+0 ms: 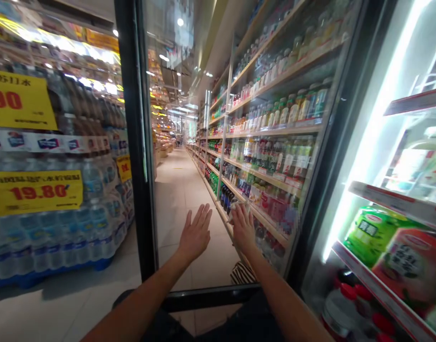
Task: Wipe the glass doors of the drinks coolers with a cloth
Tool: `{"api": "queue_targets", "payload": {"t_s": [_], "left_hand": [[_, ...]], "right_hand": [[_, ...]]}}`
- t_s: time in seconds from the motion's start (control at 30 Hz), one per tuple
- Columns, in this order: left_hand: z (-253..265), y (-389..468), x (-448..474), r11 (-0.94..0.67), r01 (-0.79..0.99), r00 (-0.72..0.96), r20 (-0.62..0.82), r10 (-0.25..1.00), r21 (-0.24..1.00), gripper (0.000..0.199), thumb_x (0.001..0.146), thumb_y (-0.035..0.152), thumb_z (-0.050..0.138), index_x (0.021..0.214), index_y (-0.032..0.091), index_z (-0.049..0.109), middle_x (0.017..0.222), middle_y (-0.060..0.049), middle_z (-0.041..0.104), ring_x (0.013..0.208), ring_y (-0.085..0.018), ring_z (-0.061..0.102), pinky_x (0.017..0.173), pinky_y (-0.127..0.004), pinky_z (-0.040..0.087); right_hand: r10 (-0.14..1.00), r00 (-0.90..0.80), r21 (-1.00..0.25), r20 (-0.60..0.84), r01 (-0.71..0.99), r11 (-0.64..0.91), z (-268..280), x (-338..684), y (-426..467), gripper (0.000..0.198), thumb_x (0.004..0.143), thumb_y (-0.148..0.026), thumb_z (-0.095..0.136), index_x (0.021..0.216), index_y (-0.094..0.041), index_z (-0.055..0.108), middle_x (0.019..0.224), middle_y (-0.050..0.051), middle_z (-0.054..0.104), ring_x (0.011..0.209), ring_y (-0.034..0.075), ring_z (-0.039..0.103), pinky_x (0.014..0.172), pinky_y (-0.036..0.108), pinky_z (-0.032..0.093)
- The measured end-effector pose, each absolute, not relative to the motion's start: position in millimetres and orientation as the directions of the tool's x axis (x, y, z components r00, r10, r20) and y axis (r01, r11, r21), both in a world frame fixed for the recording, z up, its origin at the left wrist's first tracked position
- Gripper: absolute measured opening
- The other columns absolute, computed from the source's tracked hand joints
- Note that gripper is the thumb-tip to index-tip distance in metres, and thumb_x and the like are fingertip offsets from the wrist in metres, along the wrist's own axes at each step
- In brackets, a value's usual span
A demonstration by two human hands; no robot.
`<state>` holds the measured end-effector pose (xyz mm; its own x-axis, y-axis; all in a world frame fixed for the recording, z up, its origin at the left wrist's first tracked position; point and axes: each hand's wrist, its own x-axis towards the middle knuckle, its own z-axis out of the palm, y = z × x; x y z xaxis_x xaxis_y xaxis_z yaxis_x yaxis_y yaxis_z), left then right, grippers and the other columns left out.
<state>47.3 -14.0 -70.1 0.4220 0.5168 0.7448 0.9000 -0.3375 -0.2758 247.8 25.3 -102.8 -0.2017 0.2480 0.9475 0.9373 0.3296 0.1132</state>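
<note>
My left hand [195, 232] lies flat against the glass door [171, 199] of a cooler, its fingers stretched out. Beside it on the right, my right hand [244, 229] presses a pale crumpled cloth [231, 217] to the same pane; part of the cloth is hidden behind the fingers. A black frame [210, 298] borders the door, which stands swung outward. Through the pane, or mirrored in it, appear shelves of bottles [285, 114] and a long aisle floor [171, 180]. Low down near my right forearm is a black-and-white striped thing [242, 273].
To the right, lit cooler shelves [392, 199] hold a green pack [371, 232], a red pack [410, 266] and red-capped containers [341, 306]. At left, water bottles [61, 232] are stacked on a blue pallet [53, 278], with yellow price signs [35, 192].
</note>
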Motion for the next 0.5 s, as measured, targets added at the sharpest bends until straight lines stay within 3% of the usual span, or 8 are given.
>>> {"api": "queue_targets", "payload": {"t_s": [0.1,0.17,0.37,0.43,0.5], "left_hand": [[-67.5,-12.4,43.0,-0.325,0.912,0.394,0.753,0.527,-0.249,0.061,0.080,0.027,0.043,0.138,0.013,0.032,0.146,-0.009,0.026,0.137,-0.023,0.021,0.112,-0.047,0.013],[-67.2,-12.2,42.6,-0.320,0.918,0.379,0.757,0.532,-0.234,0.060,0.080,0.026,0.043,0.138,0.013,0.032,0.147,-0.008,0.025,0.137,-0.023,0.021,0.112,-0.046,0.013],[-65.9,-13.0,41.7,-0.319,0.913,0.393,0.765,0.510,-0.256,0.060,0.079,0.026,0.044,0.137,0.012,0.034,0.146,-0.009,0.027,0.136,-0.023,0.023,0.112,-0.046,0.014],[-64.0,-12.3,38.9,-0.311,0.914,0.393,0.768,0.507,-0.262,0.060,0.079,0.026,0.044,0.137,0.013,0.033,0.146,-0.009,0.027,0.136,-0.023,0.023,0.112,-0.046,0.014],[-61.1,-11.5,36.5,-0.298,0.919,0.382,0.771,0.510,-0.258,0.061,0.079,0.027,0.044,0.137,0.013,0.032,0.146,-0.009,0.026,0.137,-0.024,0.022,0.112,-0.047,0.014]], "right_hand": [[0.192,0.049,-0.093,0.980,0.970,0.226,-86.1,268.5,28.7,0.057,0.087,-0.013,0.034,0.143,-0.016,0.022,0.145,0.015,0.030,0.139,0.025,0.014,0.106,0.052,0.024],[0.178,0.127,-0.162,0.976,0.967,0.197,-77.6,266.6,28.4,0.057,0.088,-0.017,0.032,0.143,-0.014,0.020,0.145,0.017,0.027,0.139,0.027,0.013,0.105,0.053,0.025],[0.204,-0.136,0.070,0.970,0.951,0.301,-78.4,226.9,23.8,0.057,0.088,-0.032,0.041,0.141,-0.014,0.027,0.143,0.015,0.034,0.138,0.027,0.015,0.108,0.052,0.018],[0.181,-0.105,0.054,0.978,0.963,0.265,-76.2,234.6,26.6,0.052,0.090,-0.030,0.040,0.139,-0.017,0.031,0.140,0.014,0.038,0.138,0.024,0.017,0.109,0.050,0.017],[0.160,0.012,-0.046,0.987,0.976,0.212,-70.6,250.9,30.5,0.048,0.091,-0.026,0.036,0.138,-0.018,0.033,0.139,0.014,0.039,0.138,0.023,0.019,0.108,0.051,0.018]]}}
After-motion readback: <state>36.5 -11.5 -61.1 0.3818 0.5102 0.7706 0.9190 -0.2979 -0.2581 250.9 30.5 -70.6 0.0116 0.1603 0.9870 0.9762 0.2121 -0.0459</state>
